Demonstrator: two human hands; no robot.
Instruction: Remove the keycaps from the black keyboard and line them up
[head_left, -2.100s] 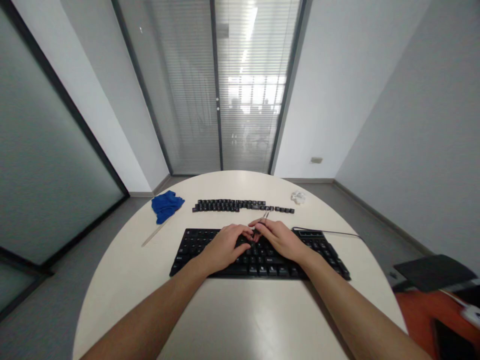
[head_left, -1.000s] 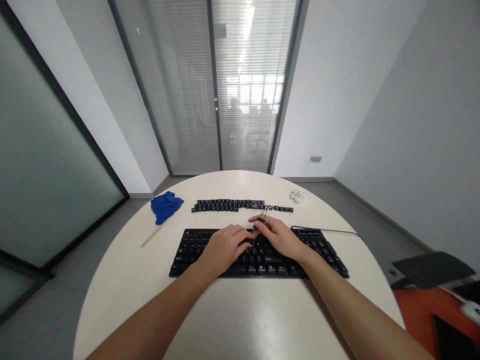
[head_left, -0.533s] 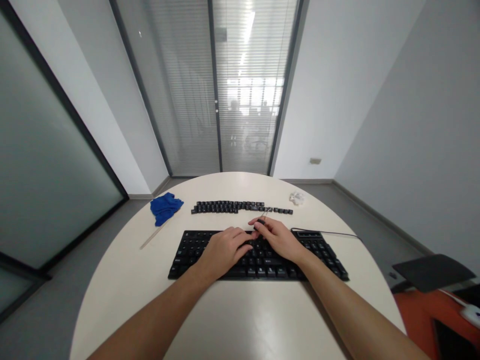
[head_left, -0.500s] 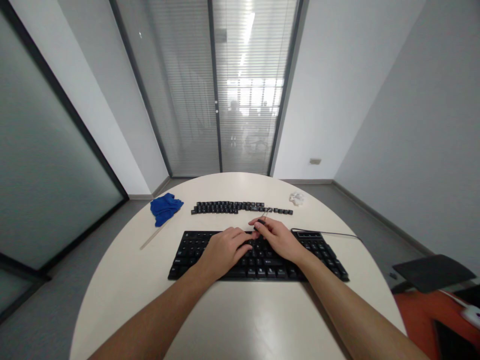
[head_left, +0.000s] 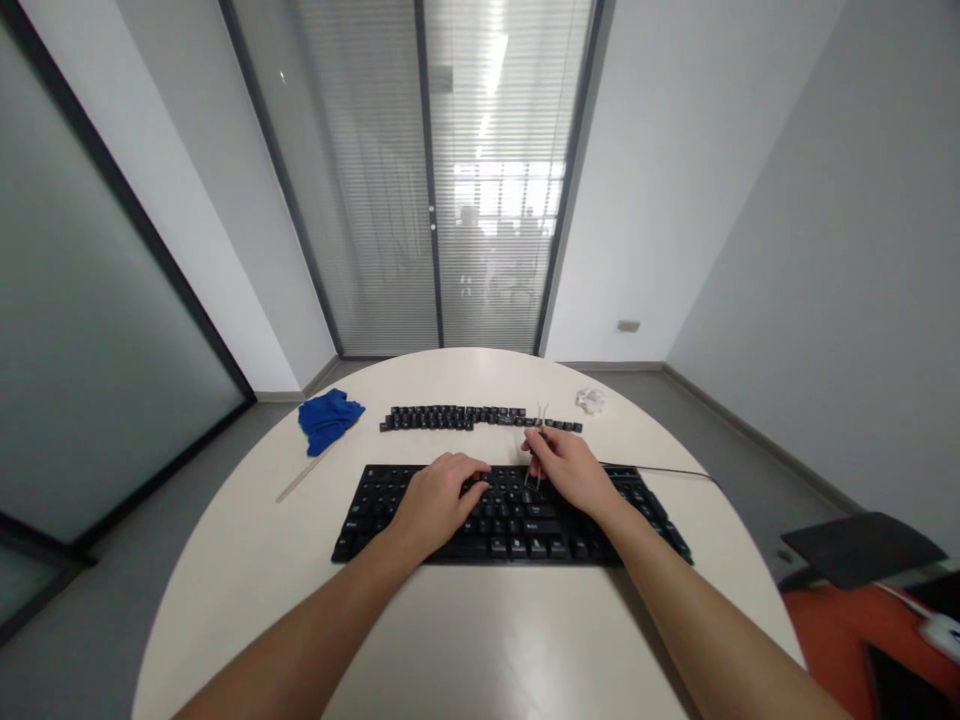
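Bare left hand (head_left: 439, 500) and bare right hand (head_left: 574, 470) are both above a long black plastic keyboard (head_left: 517, 525), which lies crosswise on a smooth cream table (head_left: 480, 640) with a rounded edge. At the left, a crumpled bright-blue cloth (head_left: 328, 421) meets the upper end of a slim pale stick (head_left: 300, 479). Next, the left hand bends loosely over the keyboard, thumb parted from the fingers. Beyond stretch small black keycaps (head_left: 480, 414), set out in rows that thin to a single line at the right. The right hand pinches a thin metal wire tool (head_left: 541, 418), its lower end over the keyboard; contact there is unclear. Farther right are a crumpled white wad (head_left: 591, 400) and a thin black cable (head_left: 667, 470).
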